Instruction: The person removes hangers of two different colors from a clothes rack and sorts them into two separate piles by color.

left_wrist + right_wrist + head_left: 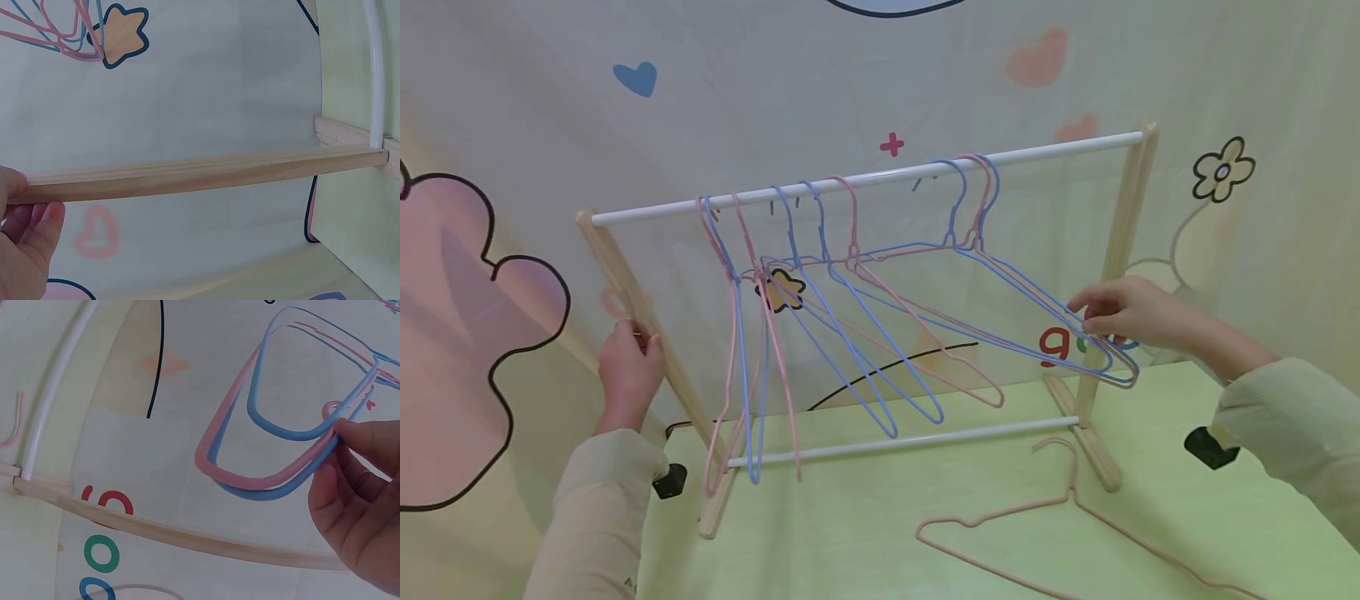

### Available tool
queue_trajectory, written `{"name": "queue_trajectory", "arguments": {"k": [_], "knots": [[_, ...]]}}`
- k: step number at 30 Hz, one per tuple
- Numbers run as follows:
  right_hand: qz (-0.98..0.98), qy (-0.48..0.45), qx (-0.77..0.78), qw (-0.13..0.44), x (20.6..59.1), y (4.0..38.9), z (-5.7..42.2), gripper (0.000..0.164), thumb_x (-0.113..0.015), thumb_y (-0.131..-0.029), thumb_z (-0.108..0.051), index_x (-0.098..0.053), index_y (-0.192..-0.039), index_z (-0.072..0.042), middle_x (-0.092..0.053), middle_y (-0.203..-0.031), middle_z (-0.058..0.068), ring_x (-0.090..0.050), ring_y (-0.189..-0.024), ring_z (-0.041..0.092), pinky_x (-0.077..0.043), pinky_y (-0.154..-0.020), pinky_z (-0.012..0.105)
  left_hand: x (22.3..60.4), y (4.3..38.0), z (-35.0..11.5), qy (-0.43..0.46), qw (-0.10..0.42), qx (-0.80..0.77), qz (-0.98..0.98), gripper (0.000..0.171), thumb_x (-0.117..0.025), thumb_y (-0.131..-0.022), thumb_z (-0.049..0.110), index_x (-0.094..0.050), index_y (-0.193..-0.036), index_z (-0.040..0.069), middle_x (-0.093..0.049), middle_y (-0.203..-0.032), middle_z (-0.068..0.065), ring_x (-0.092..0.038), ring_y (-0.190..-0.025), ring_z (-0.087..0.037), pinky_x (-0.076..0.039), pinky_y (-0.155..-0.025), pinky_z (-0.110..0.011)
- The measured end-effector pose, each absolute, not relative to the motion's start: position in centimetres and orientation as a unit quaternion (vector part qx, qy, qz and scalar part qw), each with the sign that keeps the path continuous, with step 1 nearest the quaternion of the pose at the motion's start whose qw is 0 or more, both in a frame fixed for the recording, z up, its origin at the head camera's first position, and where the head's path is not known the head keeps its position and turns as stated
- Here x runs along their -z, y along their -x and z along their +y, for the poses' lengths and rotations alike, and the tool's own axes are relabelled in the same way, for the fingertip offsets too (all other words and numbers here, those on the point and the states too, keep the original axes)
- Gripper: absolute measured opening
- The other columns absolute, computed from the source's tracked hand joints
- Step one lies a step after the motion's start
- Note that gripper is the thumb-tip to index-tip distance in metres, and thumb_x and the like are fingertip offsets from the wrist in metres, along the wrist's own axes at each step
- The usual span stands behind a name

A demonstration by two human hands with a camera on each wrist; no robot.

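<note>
My left hand [631,362] grips the left wooden post [653,323] of a small clothes rack, thumb on one side and fingers on the other in the left wrist view. At the rack's right side my right hand [369,500] pinches the ends of several wire clothes hangers, a pink hanger [206,464] and blue hangers [294,435] among them. These hang close together from the white top rail [1067,151]. Further left on the rail, several more pink and blue hangers hang spread out, one of them a blue hanger [822,225].
A loose pink hanger [1072,493] lies on the pale green table [820,533] in front of the rack. The rack's lower white bar [925,439] runs between its wooden feet. Behind hangs a printed cloth [775,100] with hearts and flowers.
</note>
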State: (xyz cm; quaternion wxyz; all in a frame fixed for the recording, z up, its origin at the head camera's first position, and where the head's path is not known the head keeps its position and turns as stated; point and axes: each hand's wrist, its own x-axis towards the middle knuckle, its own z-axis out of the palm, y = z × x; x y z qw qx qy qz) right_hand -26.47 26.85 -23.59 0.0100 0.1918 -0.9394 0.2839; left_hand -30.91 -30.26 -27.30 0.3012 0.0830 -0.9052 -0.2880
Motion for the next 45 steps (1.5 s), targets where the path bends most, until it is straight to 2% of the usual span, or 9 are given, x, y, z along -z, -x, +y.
{"name": "queue_trajectory", "arguments": {"k": [3, 7, 10, 14, 18, 26, 37, 42, 45], "knots": [[-0.943, -0.200, -0.264, 0.021, 23.5, 26.6, 26.7, 0.020, -0.054, -0.083, -0.001, -0.056, -0.103, 0.003, -0.057, -0.075, 0.005, -0.052, -0.062, 0.012, -0.047, -0.054, 0.024, 27.3, 31.0, -30.2, -0.082, 0.301, 0.288, -0.905, 0.029, -0.042, -0.090, 0.016, -0.044, -0.108, -0.006, -0.051, -0.099, -0.024, -0.048, -0.091, -0.038, -0.038, -0.080, -0.048], [-0.952, -0.206, -0.217, 0.070, 23.3, 26.7, 26.8, 0.016, -0.054, -0.082, 0.002, -0.057, -0.098, 0.002, -0.058, -0.076, 0.006, -0.051, -0.063, 0.012, -0.045, -0.052, 0.021, 27.3, 31.0, -30.1, -0.080, 0.300, 0.290, -0.905, 0.029, -0.042, -0.091, 0.016, -0.045, -0.108, -0.006, -0.051, -0.099, -0.024, -0.048, -0.091, -0.038, -0.038, -0.079, -0.048], [-0.953, -0.205, -0.194, 0.109, 23.0, 26.5, 27.0, 0.016, -0.054, -0.081, 0.003, -0.057, -0.097, 0.001, -0.058, -0.078, 0.007, -0.051, -0.064, 0.013, -0.044, -0.051, 0.020, 27.3, 31.0, -30.1, -0.081, 0.299, 0.291, -0.905, 0.029, -0.041, -0.091, 0.016, -0.044, -0.108, -0.006, -0.051, -0.099, -0.024, -0.048, -0.090, -0.037, -0.038, -0.079, -0.048], [-0.950, -0.213, -0.187, 0.134, 22.6, 26.2, 27.5, 0.014, -0.055, -0.080, 0.004, -0.057, -0.094, 0.000, -0.057, -0.078, 0.008, -0.050, -0.066, 0.014, -0.043, -0.053, 0.021, 27.3, 31.0, -30.2, -0.083, 0.300, 0.292, -0.904, 0.029, -0.041, -0.091, 0.016, -0.044, -0.108, -0.006, -0.051, -0.100, -0.024, -0.048, -0.092, -0.038, -0.037, -0.081, -0.048], [-0.950, -0.210, -0.183, 0.137, 22.5, 25.7, 28.4, 0.012, -0.055, -0.080, 0.004, -0.056, -0.091, -0.001, -0.056, -0.078, 0.006, -0.047, -0.065, 0.010, -0.042, -0.053, 0.021, 27.4, 30.9, -30.2, -0.083, 0.300, 0.291, -0.905, 0.029, -0.041, -0.091, 0.016, -0.044, -0.109, -0.006, -0.051, -0.100, -0.025, -0.048, -0.092, -0.038, -0.037, -0.081, -0.049], [-0.956, -0.180, -0.198, 0.124, 22.7, 24.2, 32.0, 0.015, -0.052, -0.082, 0.006, -0.053, -0.096, 0.001, -0.055, -0.078, 0.005, -0.045, -0.060, -0.001, -0.044, -0.050, 0.022, 27.3, 30.8, -30.1, -0.078, 0.303, 0.288, -0.905, 0.028, -0.042, -0.090, 0.015, -0.044, -0.107, -0.007, -0.051, -0.098, -0.025, -0.047, -0.091, -0.038, -0.037, -0.080, -0.049], [-0.965, -0.153, -0.175, 0.121, 24.1, 22.4, 35.0, 0.012, -0.054, -0.080, 0.007, -0.053, -0.090, 0.000, -0.048, -0.069, 0.000, -0.040, -0.056, 0.003, -0.041, -0.047, 0.022, 27.3, 30.8, -30.1, -0.073, 0.316, 0.283, -0.902, 0.025, -0.044, -0.089, 0.013, -0.045, -0.103, -0.007, -0.051, -0.095, -0.025, -0.048, -0.089, -0.039, -0.036, -0.079, -0.050], [-0.974, -0.140, -0.158, 0.088, 25.9, 22.0, 36.1, 0.014, -0.052, -0.080, 0.006, -0.052, -0.092, -0.001, -0.047, -0.072, 0.000, -0.039, -0.059, 0.001, -0.041, -0.048, 0.021, 27.3, 30.8, -30.1, -0.073, 0.321, 0.284, -0.901, 0.024, -0.044, -0.089, 0.012, -0.045, -0.102, -0.008, -0.051, -0.094, -0.025, -0.047, -0.089, -0.039, -0.035, -0.078, -0.050], [-0.974, -0.149, -0.148, 0.088, 27.1, 21.8, 36.4, 0.015, -0.053, -0.079, 0.007, -0.051, -0.088, -0.004, -0.045, -0.070, -0.002, -0.038, -0.058, -0.001, -0.040, -0.047, 0.020, 27.3, 30.8, -30.1, -0.073, 0.320, 0.286, -0.900, 0.025, -0.044, -0.089, 0.013, -0.044, -0.103, -0.008, -0.051, -0.094, -0.025, -0.047, -0.088, -0.039, -0.036, -0.078, -0.050]]}}
